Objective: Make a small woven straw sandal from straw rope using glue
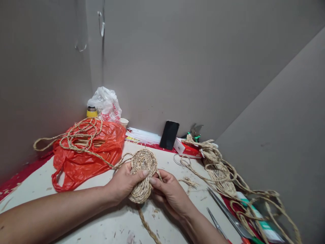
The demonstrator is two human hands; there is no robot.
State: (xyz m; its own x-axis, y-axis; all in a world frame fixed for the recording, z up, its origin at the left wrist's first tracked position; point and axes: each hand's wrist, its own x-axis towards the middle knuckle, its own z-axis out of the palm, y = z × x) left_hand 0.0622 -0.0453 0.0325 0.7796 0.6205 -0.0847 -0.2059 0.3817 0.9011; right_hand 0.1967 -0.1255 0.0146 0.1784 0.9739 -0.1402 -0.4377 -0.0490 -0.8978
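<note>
A coiled straw-rope piece [144,162], narrowed at the waist with a larger round end at the top and a smaller one below, is held up over the table. My left hand [124,181] is closed on its left side, thumb lying across the front. At the right edge my right hand [169,189] is closed too, with thumb and forefinger pinching the waist where a loop of rope sticks out. Some of its fingers are hidden behind the piece. A braided tail [147,225] hangs from the bottom end towards me. Another strand runs left behind my left hand.
On the left, loose rope [82,135] lies over a red plastic bag [93,173]. A phone [169,135] leans on the back wall, near green-handled pliers [196,131]. To the right are heaped braided rope [219,166], large scissors [230,213] and a smaller pointed tool [215,222].
</note>
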